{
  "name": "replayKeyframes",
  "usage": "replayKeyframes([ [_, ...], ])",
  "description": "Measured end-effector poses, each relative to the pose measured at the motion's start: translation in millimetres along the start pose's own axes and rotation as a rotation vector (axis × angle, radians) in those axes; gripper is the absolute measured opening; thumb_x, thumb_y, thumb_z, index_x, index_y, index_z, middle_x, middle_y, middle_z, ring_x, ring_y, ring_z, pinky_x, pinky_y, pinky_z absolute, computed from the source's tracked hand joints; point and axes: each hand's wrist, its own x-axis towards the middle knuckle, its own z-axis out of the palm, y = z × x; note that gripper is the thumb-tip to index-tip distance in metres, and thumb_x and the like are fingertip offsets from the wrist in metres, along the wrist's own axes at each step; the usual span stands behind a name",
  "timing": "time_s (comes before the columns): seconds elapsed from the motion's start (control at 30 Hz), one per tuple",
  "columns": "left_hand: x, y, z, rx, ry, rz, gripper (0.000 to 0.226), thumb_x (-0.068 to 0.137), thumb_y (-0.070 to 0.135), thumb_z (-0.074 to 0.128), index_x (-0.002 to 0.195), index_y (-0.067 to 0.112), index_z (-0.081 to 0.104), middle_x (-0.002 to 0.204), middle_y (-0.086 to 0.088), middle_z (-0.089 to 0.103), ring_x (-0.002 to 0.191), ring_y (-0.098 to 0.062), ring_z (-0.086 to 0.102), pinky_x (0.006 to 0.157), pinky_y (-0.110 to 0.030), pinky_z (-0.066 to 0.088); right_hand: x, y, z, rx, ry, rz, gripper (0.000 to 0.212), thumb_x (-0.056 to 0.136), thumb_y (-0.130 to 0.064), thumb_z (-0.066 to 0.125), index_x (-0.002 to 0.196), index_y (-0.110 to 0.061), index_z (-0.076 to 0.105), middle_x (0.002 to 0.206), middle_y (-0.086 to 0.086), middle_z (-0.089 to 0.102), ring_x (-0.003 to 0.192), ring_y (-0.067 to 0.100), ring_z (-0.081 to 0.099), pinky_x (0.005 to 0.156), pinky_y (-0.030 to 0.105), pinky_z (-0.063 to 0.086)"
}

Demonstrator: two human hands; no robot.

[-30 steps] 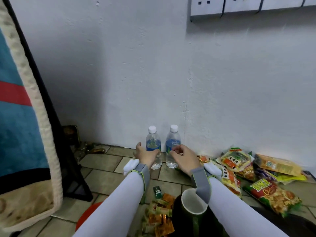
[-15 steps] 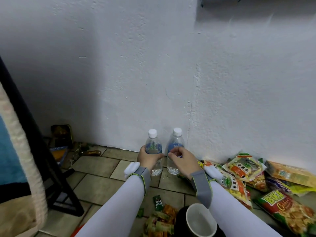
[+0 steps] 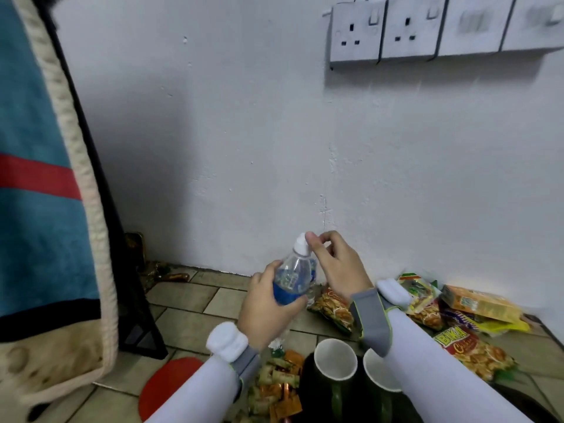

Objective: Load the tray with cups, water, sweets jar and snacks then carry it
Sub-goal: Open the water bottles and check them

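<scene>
Left hand (image 3: 268, 312) gripped the water bottle (image 3: 293, 277), tilted cap-up-right; right hand (image 3: 337, 267) pinched its cap (image 3: 300, 246); cups (image 3: 335, 359) sat nearer, below.

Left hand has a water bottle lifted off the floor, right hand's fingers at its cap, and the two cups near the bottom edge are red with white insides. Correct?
Not quite. In the head view the two cups are dark green with white insides. The rest holds: the left hand grips the water bottle off the floor, and the right hand is at its cap.

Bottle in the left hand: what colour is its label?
Blue, with a white cap above; the bottle shows best in the head view, held in the left hand.
</scene>
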Motion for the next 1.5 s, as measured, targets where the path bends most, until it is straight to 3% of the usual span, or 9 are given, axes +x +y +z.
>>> replayKeyframes([
  [0.2, -63, 27, 0, 0.194, 0.024, 0.082, 0.077, 0.066, 0.046, 0.071, 0.133, 0.042, 0.034, 0.115, 0.008, 0.043, 0.101, -0.01, 0.055, 0.073, -0.02, 0.042, -32, -22, -20, -0.457, -0.022, 0.017, 0.038, 0.086, -0.05, 0.046, 0.076, -0.015, 0.052, 0.085, 0.012, 0.065, 0.086, 0.032, 0.059, 0.064, 0.029, 0.035],
  [0.43, -73, 53, -15, 0.189, -0.138, 0.166, 0.073, 0.06, 0.04, 0.073, 0.125, 0.04, 0.04, 0.097, 0.014, 0.067, 0.084, -0.004, 0.064, 0.078, -0.025, 0.055, -60, -24, -49, -0.366, 0.033, -0.175, 0.027, 0.094, -0.024, 0.039, 0.071, -0.011, 0.041, 0.082, 0.026, 0.064, 0.079, 0.041, 0.057, 0.062, 0.035, 0.033],
  [0.63, -81, 67, -27, -0.089, -0.409, 0.123, 0.065, 0.066, 0.0, 0.08, 0.119, 0.026, 0.054, 0.105, 0.006, 0.066, 0.083, 0.008, 0.064, 0.076, -0.01, 0.05, -88, -18, -88, -0.345, -0.142, -0.483, 0.033, 0.093, -0.033, 0.026, 0.084, -0.009, 0.047, 0.072, 0.009, 0.052, 0.069, 0.026, 0.048, 0.067, 0.035, 0.039],
  [0.73, -92, 68, -26, -0.13, -0.393, 0.088, 0.066, 0.067, -0.003, 0.079, 0.116, 0.032, 0.053, 0.109, 0.001, 0.065, 0.086, 0.004, 0.065, 0.077, -0.014, 0.053, -100, -16, -100, -0.239, -0.216, -0.585, 0.031, 0.096, -0.026, 0.032, 0.107, -0.009, 0.056, 0.097, -0.004, 0.048, 0.087, -0.001, 0.046, 0.082, 0.007, 0.034],
  [0.87, -107, 68, -18, 0.006, -0.29, 0.112, 0.068, 0.056, 0.02, 0.078, 0.115, 0.042, 0.053, 0.111, 0.006, 0.066, 0.099, -0.01, 0.066, 0.09, -0.031, 0.056, -113, -25, -109, -0.159, -0.125, -0.365, 0.026, 0.091, -0.023, 0.05, 0.116, -0.013, 0.052, 0.099, 0.001, 0.053, 0.096, 0.007, 0.051, 0.08, 0.014, 0.037],
  [0.97, -116, 74, -14, 0.103, -0.193, 0.132, 0.073, 0.054, 0.031, 0.076, 0.119, 0.044, 0.047, 0.107, 0.011, 0.066, 0.097, -0.008, 0.066, 0.088, -0.031, 0.056, -116, -32, -107, -0.495, -0.201, -0.004, 0.055, 0.097, -0.048, 0.03, 0.081, -0.004, 0.06, 0.083, 0.018, 0.062, 0.09, 0.032, 0.058, 0.069, 0.03, 0.032],
  [1.2, -111, 70, -31, 0.141, -0.206, 0.152, 0.062, 0.057, 0.026, 0.077, 0.11, 0.044, 0.051, 0.102, 0.008, 0.067, 0.086, -0.011, 0.065, 0.075, -0.018, 0.053, -118, -30, -104, -0.288, -0.382, -0.218, 0.04, 0.089, -0.002, 0.048, 0.125, -0.017, 0.053, 0.121, 0.015, 0.045, 0.11, 0.023, 0.046, 0.092, 0.02, 0.033],
  [1.37, -104, 70, -46, 0.276, -0.187, 0.211, 0.069, 0.058, 0.037, 0.076, 0.121, 0.04, 0.047, 0.089, 0.016, 0.063, 0.072, -0.003, 0.058, 0.063, -0.007, 0.04, -105, -47, -99, -0.264, -0.234, 0.03, 0.046, 0.089, -0.052, 0.048, 0.111, -0.014, 0.059, 0.095, 0.008, 0.062, 0.086, 0.02, 0.058, 0.076, 0.029, 0.042],
  [1.5, -94, 62, -57, 0.345, -0.232, 0.222, 0.07, 0.056, 0.045, 0.071, 0.12, 0.046, 0.042, 0.093, 0.018, 0.063, 0.081, -0.008, 0.062, 0.069, -0.019, 0.05, -99, -58, -88, -0.448, -0.379, 0.02, 0.048, 0.095, -0.045, 0.038, 0.087, -0.006, 0.064, 0.077, 0.008, 0.062, 0.071, 0.019, 0.054, 0.064, 0.027, 0.036],
])
